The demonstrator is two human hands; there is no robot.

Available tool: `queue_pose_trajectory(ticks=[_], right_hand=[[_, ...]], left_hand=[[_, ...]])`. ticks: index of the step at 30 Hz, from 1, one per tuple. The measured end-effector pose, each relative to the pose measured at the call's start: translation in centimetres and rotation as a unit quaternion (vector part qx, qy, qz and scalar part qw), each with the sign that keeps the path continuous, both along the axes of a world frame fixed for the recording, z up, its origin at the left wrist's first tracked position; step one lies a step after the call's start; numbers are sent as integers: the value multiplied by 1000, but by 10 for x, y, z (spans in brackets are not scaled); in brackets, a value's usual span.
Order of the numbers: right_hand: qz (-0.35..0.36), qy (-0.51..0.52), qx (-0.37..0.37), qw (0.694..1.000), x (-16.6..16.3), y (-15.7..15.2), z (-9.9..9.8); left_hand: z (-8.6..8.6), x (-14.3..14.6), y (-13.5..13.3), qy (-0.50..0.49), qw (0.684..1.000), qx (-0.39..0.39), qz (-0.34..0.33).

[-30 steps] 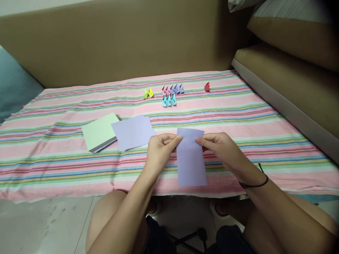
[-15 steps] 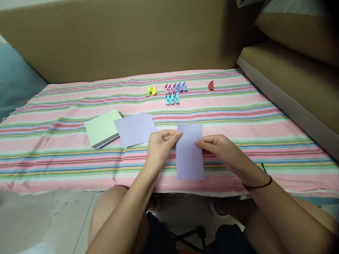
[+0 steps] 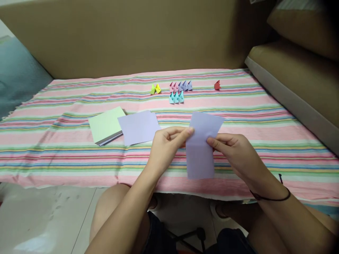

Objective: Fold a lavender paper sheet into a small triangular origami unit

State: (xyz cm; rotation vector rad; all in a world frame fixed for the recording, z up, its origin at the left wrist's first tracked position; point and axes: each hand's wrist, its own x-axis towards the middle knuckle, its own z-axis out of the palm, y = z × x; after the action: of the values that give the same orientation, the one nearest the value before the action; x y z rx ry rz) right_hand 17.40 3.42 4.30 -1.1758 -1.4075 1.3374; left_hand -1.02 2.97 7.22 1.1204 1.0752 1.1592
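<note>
Above the near part of the pink multicolour-striped cloth (image 3: 238,123), your left hand (image 3: 165,146) and right hand (image 3: 234,150) each pinch an edge of an oblong lilac paper sheet (image 3: 200,155). A faint line across it may be a crease; its folding seems barely begun. Beyond, small folded paper pieces in several colours (image 3: 176,98) look finished. Unfolded lilac paper (image 3: 139,127) and a green-topped paper stack (image 3: 107,124) remain to your left.

Over the front half of the striped fabric cloth (image 3: 249,120) is a lilac paper rectangle (image 3: 200,153); left of it lie lilac paper sheets (image 3: 139,127), then a pale-green rectangular paper stack (image 3: 107,124); toward the back edge, small multicoloured folded-paper pieces (image 3: 176,98).
</note>
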Motion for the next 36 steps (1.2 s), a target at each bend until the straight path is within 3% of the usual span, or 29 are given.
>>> queue_pose_trajectory(ticks=[6, 15, 23, 36], right_hand=[[-74, 23, 33, 996, -2, 0, 2], [-116, -1, 66, 991, -2, 1, -2], [-78, 77, 45, 993, -6, -1, -1], [51, 8, -26, 998, -7, -6, 6]], left_hand=[[4, 5, -10, 32, 999, -12, 8], [6, 6, -13, 43, 999, -13, 16], [4, 8, -13, 51, 997, 20, 47], [7, -1, -7, 30, 998, 16, 59]])
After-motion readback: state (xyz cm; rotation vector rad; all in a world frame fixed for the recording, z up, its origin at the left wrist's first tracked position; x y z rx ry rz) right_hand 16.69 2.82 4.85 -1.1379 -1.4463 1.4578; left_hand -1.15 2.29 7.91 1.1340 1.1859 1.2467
